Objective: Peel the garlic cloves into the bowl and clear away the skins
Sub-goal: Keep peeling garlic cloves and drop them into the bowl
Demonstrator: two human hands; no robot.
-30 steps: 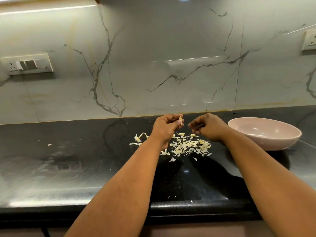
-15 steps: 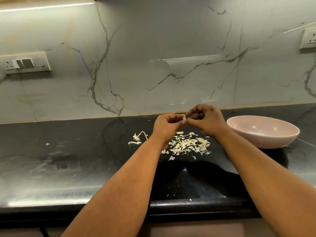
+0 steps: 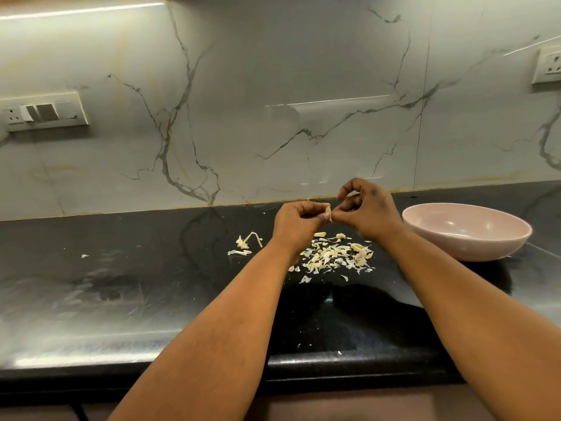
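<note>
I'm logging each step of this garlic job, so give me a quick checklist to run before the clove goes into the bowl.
1. Clove held: ok, the left hand pinches the garlic clove.
2. Right hand working the clove: ok, its fingertips meet it.
3. Clove fully peeled: cannot tell, too small.
4. Bowl within reach: ok, upright on the counter just right of the right hand.
5. Skins cleared: not ok, the pile of skins lies on the counter below the hands.

Open black counter (image 3: 106, 284) left; the pink bowl (image 3: 464, 235) blocks the right, scattered skins (image 3: 334, 255) littering the middle between them
</note>
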